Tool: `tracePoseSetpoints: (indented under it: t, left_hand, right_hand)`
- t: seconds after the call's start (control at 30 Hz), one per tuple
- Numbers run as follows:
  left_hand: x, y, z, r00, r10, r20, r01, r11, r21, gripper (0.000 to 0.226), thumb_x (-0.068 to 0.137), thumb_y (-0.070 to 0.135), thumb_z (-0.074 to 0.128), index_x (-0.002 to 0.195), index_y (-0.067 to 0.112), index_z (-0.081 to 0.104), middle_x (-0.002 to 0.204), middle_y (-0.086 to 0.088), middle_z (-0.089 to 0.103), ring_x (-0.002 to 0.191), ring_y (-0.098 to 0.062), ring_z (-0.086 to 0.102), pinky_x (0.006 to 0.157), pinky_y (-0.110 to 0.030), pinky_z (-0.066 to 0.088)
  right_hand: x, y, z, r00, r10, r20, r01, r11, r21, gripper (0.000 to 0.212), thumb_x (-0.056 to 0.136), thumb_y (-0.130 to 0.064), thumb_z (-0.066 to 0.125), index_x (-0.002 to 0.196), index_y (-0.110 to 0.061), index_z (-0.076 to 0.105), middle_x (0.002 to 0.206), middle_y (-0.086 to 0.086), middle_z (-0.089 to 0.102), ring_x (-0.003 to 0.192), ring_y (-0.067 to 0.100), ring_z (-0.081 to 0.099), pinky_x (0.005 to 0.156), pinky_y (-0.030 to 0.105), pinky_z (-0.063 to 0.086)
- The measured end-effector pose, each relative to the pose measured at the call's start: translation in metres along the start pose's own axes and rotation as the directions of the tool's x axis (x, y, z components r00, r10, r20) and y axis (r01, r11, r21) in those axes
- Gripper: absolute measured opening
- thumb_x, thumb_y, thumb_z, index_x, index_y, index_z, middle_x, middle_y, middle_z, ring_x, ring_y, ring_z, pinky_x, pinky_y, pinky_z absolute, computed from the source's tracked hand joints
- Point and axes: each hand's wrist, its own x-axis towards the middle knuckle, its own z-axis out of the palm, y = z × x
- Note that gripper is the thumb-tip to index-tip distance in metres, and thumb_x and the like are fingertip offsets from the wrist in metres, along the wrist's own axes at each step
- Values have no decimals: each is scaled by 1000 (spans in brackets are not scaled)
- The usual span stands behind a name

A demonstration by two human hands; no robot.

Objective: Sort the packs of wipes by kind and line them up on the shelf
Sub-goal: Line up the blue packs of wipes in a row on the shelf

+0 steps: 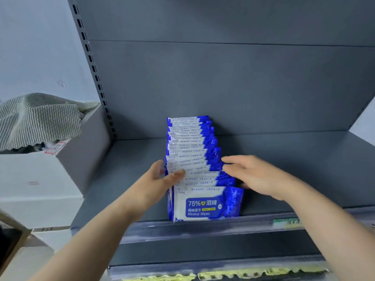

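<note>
A row of packs [192, 159] of blue-and-white alcohol wipes stands on edge on the grey shelf [284, 169], running from the back panel [223, 88] to the front rail [223, 226], where the front pack [200, 203] faces outward with its label readable. The left hand [160, 177] clasps the left side of the row about midway, with its thumb laid across the top edges and its fingers behind, so a few packs sit pinched between them. The right hand [249, 175] is spread with straight fingers touching the blue right-hand ends; it is blurred, so exactly how it touches is hard to read. I judge this a squaring-up step, and only one kind of wipe is in sight. The main risk is the row itself: the packs are soft and thin and seem to stay upright only by leaning on their neighbours, so letting go on the left could send them toppling like dominoes. The front packs sit further right than the rear ones, so too hard a sideways push could buckle or fan the line instead of straightening it. The front pack stands right against the rail, and pressure from behind could tip it over the edge. To the left, well apart, a cardboard box [85, 149] holds a striped cloth [40, 118].
</note>
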Motion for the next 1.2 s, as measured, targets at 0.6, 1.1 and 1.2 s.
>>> tracePoseSetpoints:
  t: [0.6, 1.1, 1.2]
  left_hand:
    - [-30, -16, 30, 981, 173, -91, -169, 984, 51, 46, 95, 30, 55, 133, 35, 29, 119, 17, 63, 98, -3, 67, 80, -21, 56]
    - [-15, -18, 6, 994, 105, 10, -106, 990, 89, 77, 85, 40, 69, 148, 35, 24, 134, 10, 55, 104, -8, 66, 93, -38, 54]
    - [-13, -6, 2, 954, 294, -52, -257, 898, 356, 74, 81, 45, 69, 144, 40, 31, 138, 12, 48, 124, -4, 49, 104, -32, 43]
  right_hand:
    - [-18, -4, 54, 963, -132, -234, 75, 968, -238, 46, 102, -37, 31, 140, -13, 39, 127, 7, 58, 87, 16, 57, 73, 28, 41]
    - [10, 12, 45, 943, -286, -170, 186, 877, -442, 52, 100, -47, 30, 148, -27, 32, 159, -8, 16, 144, 8, 20, 113, 24, 19]
    - [-1, 6, 33, 900, -352, -256, 198, 856, -478, 53, 98, -48, 36, 146, -24, 36, 156, -7, 26, 142, 8, 25, 112, 25, 23]
